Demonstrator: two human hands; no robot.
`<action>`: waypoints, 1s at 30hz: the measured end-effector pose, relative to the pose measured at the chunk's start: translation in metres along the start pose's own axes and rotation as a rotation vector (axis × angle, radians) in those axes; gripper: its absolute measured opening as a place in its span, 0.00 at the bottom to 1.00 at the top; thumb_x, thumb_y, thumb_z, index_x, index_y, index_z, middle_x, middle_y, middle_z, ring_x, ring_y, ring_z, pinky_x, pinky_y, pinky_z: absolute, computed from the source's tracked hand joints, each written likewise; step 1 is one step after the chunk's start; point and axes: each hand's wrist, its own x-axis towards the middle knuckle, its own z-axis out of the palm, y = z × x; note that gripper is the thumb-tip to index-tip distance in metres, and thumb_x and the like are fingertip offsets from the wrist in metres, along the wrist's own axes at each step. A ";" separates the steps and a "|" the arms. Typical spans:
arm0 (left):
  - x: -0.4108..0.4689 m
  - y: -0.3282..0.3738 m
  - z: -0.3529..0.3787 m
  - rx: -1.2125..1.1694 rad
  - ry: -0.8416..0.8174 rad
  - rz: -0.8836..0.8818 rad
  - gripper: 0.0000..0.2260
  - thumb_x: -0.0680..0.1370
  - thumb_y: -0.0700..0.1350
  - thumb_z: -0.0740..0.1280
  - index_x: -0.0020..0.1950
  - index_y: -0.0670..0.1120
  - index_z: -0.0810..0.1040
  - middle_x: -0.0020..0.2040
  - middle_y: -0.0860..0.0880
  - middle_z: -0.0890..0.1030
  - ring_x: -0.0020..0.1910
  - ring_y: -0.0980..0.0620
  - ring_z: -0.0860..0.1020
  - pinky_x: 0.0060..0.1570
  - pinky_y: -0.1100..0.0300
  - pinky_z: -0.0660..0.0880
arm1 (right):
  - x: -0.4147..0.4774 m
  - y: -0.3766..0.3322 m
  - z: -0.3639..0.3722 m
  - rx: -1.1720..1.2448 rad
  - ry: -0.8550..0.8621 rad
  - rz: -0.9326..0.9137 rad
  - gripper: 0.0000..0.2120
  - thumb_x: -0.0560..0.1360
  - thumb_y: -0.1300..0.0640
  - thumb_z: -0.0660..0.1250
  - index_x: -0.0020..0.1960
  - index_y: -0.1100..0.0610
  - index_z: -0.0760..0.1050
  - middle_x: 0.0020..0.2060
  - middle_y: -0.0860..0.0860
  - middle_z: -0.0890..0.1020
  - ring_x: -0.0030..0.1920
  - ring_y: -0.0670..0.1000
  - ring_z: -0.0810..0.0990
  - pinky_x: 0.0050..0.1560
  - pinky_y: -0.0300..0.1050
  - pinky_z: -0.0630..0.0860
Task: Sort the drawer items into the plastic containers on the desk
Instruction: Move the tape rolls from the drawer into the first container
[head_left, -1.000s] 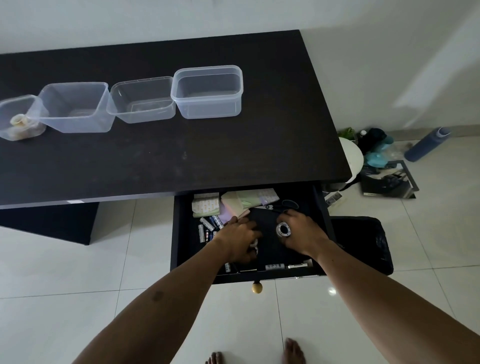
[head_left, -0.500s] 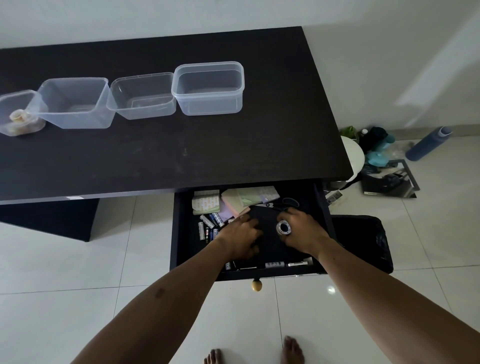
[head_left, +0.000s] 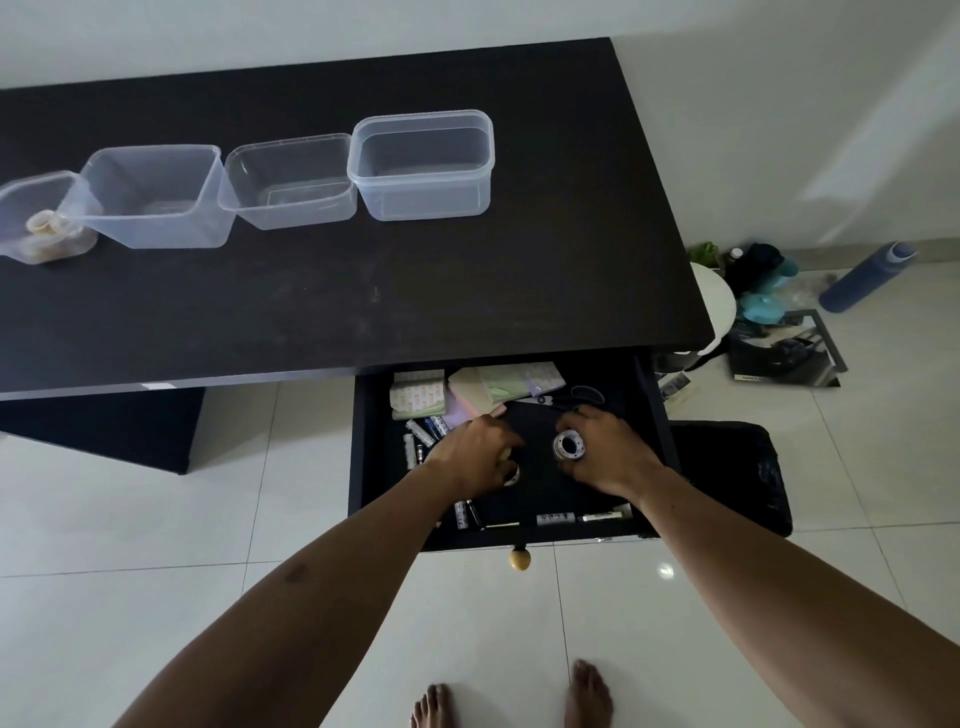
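Apparently the right hand (head_left: 608, 460) is curled round a small silvery ring-shaped tape roll (head_left: 570, 446), while the left hand (head_left: 478, 452) lies knuckles-up over a second pale ring (head_left: 511, 474), and whether it grips that I cannot tell. Both are inside the open black drawer (head_left: 571, 538). The roll looks light, stiff and smooth, best pinched across its rim for the lift to 1 of 4 clear plastic containers (head_left: 426, 197) on the dark surface (head_left: 467, 291).

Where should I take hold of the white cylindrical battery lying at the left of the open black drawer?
Pinch the white cylindrical battery mid-barrel from straight above, squeezing across its width. It lies flat and slanted on the floor of the open black drawer, with other batteries close alongside, so a sideways approach looks blocked.
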 end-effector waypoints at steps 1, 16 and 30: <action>-0.002 -0.002 -0.001 0.027 -0.010 0.002 0.11 0.75 0.45 0.67 0.56 0.48 0.82 0.56 0.48 0.81 0.56 0.46 0.79 0.52 0.50 0.78 | 0.000 -0.001 0.000 0.008 0.003 -0.003 0.21 0.67 0.53 0.77 0.58 0.51 0.77 0.55 0.49 0.77 0.53 0.55 0.81 0.53 0.50 0.79; 0.001 0.012 0.001 0.176 -0.110 -0.005 0.12 0.77 0.52 0.68 0.56 0.47 0.80 0.56 0.43 0.80 0.56 0.43 0.79 0.51 0.51 0.76 | 0.003 -0.001 0.004 0.003 0.012 -0.001 0.20 0.67 0.53 0.77 0.57 0.51 0.77 0.54 0.50 0.78 0.52 0.56 0.80 0.53 0.51 0.79; 0.007 0.022 0.005 0.023 0.060 -0.030 0.17 0.77 0.44 0.66 0.66 0.51 0.77 0.60 0.46 0.81 0.57 0.43 0.79 0.53 0.52 0.76 | 0.003 0.001 0.001 0.012 0.025 -0.002 0.20 0.67 0.55 0.77 0.58 0.51 0.77 0.55 0.50 0.78 0.53 0.56 0.81 0.53 0.50 0.80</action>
